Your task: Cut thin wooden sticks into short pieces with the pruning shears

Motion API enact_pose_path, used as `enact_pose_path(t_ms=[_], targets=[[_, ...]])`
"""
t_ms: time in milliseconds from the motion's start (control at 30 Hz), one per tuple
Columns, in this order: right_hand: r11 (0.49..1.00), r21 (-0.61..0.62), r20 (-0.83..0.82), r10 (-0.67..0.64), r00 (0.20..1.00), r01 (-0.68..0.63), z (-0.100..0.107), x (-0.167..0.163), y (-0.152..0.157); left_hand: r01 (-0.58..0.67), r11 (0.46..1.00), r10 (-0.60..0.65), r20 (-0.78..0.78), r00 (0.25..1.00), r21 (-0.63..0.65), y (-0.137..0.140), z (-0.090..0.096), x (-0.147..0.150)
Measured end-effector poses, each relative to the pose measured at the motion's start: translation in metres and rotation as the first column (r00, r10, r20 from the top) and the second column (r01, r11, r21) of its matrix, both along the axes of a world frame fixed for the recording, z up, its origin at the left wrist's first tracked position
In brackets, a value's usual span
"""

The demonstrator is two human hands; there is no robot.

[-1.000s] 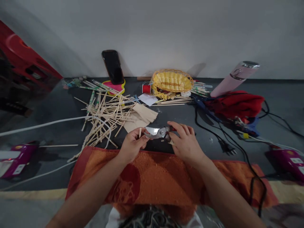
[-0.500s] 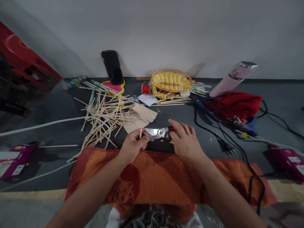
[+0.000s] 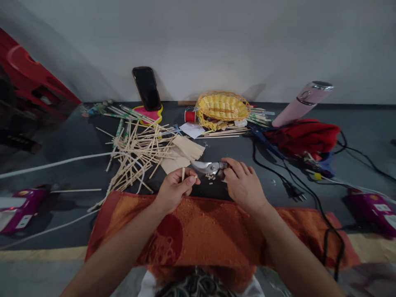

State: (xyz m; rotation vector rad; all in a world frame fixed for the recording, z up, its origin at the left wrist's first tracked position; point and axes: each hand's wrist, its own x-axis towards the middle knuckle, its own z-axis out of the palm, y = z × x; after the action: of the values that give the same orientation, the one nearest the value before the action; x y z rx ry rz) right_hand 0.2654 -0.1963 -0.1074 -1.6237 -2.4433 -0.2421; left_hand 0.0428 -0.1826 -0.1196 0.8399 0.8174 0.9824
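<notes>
My left hand (image 3: pixel 178 185) pinches a short wooden stick (image 3: pixel 183 173), whose pale end sticks up between thumb and fingers. Wrapped around the handles of a pair of pruning shears (image 3: pixel 208 166), my right hand (image 3: pixel 244 181) keeps the metal blades pointing left, just above and beyond my left fingertips. The blades look apart from the stick. Several small cut wooden pieces (image 3: pixel 210 177) lie on the dark table below the shears. A heap of thin wooden sticks (image 3: pixel 139 148) spreads out to the left, partly over a sheet of tan paper (image 3: pixel 187 149).
An orange towel (image 3: pixel 213 231) covers the near edge. Along the wall stand a phone (image 3: pixel 147 88), a red thread spool (image 3: pixel 189 116), a yellow basket (image 3: pixel 223 106) and a pink flask (image 3: pixel 303 103). Red cloth (image 3: pixel 306 138) and black cables (image 3: pixel 291 185) lie right; a white cable (image 3: pixel 62 163) crosses left.
The shears have shifted slightly up and away from my left fingers, uncovering the small cut pieces beneath. My left hand stays nearly in place with the stick.
</notes>
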Motion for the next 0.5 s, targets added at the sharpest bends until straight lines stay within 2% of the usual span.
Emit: enact_pose_path(t_ms=[233,400,500], targets=[[0.999,-0.025,-0.099,-0.036,0.994,0.034,-0.001,0.002,0.001,0.009,1.0,-0.009,-0.027,1.0,0.01,0.001,0.0,-0.001],[0.997,-0.072,-0.131,-0.021,0.991,0.012,-0.004,0.002,0.001,0.045,0.992,-0.005,-0.309,0.951,0.119,0.003,-0.006,0.001],[0.995,-0.096,-0.126,-0.01,0.992,-0.002,-0.006,0.002,0.002,0.016,0.979,0.067,-0.398,0.915,0.202,0.002,-0.009,0.002]])
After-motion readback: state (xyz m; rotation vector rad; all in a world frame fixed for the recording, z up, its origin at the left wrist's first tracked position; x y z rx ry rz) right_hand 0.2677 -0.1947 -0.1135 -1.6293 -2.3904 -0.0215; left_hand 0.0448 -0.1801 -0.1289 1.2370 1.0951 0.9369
